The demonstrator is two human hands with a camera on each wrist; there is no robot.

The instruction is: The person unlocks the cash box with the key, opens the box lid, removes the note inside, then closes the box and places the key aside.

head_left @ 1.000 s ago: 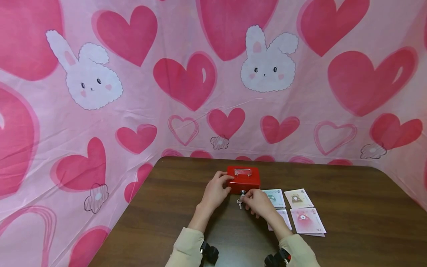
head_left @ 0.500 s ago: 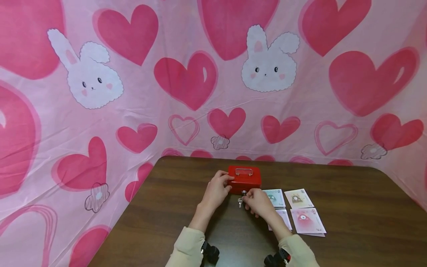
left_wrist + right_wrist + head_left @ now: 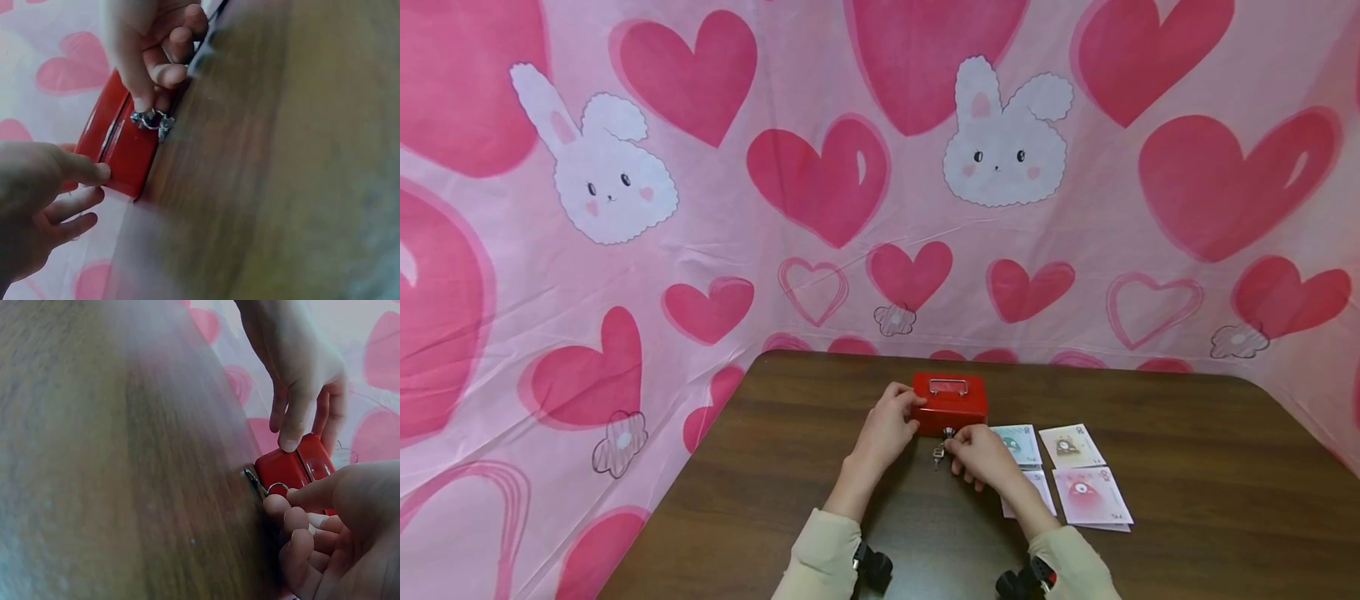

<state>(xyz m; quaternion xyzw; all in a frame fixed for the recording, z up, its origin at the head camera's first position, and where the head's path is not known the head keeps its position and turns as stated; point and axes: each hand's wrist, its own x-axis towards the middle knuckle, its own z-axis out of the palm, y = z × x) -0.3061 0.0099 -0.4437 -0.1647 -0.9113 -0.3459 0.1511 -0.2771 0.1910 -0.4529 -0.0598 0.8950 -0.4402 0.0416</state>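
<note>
A small red cash box (image 3: pixel 951 417) with a folding metal handle on its lid stands on the table, lid down. My left hand (image 3: pixel 882 429) steadies it at the left end, thumb on the front face and fingers at the lid's edge. At the front lock, thumb and forefinger of my right hand (image 3: pixel 985 456) pinch a key, mostly hidden by the fingertips. From its ring (image 3: pixel 150 122) a second small key (image 3: pixel 253 480) dangles in front of the box. The other right fingers are loosely curled below.
Several toy banknotes lie right of the box: a teal one (image 3: pixel 1019 444), a yellowish one (image 3: pixel 1072 446), a pink one (image 3: pixel 1092 496) and a lilac one (image 3: pixel 1037 487) partly behind the right wrist. The brown wooden table (image 3: pixel 1210 467) ends at a pink heart-patterned cloth (image 3: pixel 820 308).
The dangling key has swung and turned slightly under the right fingertips. Both hands keep their places on the box and the key, and the banknotes lie as before.
</note>
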